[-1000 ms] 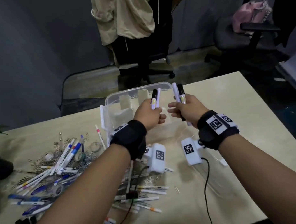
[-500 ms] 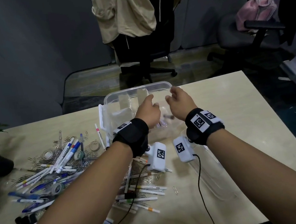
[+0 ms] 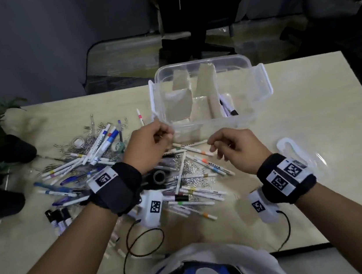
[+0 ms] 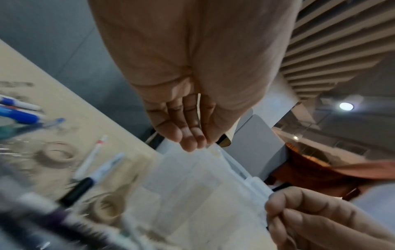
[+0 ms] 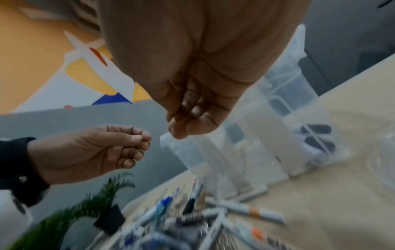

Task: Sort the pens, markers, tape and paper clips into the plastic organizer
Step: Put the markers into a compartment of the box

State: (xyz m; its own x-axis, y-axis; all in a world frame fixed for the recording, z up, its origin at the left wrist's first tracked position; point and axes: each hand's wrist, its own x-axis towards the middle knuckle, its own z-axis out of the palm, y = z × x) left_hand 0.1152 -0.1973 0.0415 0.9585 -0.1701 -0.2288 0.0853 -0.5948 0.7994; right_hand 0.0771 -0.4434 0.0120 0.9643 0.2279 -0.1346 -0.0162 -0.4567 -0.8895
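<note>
While both hands are held above the pale wooden tabletop (image 3: pixel 311 119), nothing is gripped by either: the left hand (image 3: pixel 151 145) is seen with its fingers (image 4: pixel 190 135) loosely curled and empty just in front of the clear plastic organizer box (image 3: pixel 210 123), and the right hand (image 3: pixel 236 148) is seen beside it with fingers (image 5: pixel 188 121) likewise loosely bent around nothing. The organizer is set at the far middle of the tabletop, its walls transparent, its rim rounded and white latches visible at both sides; tan cardboard dividers (image 3: pixel 208 87) are stood inside it, and a few dark-capped markers (image 3: pixel 229 109) are leaned in its right compartment. A scattered heap of white-barrelled pens and markers (image 3: pixel 192 181) with coloured bands is spread under and between the wrists, mixed with small silver paper clips (image 3: pixel 189 170). A second heap of blue-capped and white markers (image 3: pixel 98 147) is spread to the left, where pale rolls of tape (image 4: pixel 57 154) are lain among more clips. A dark roll of tape (image 3: pixel 158 176) is partly hidden by the left wrist. A clear plastic lid (image 3: pixel 302 157) is lain flat at the right.
</note>
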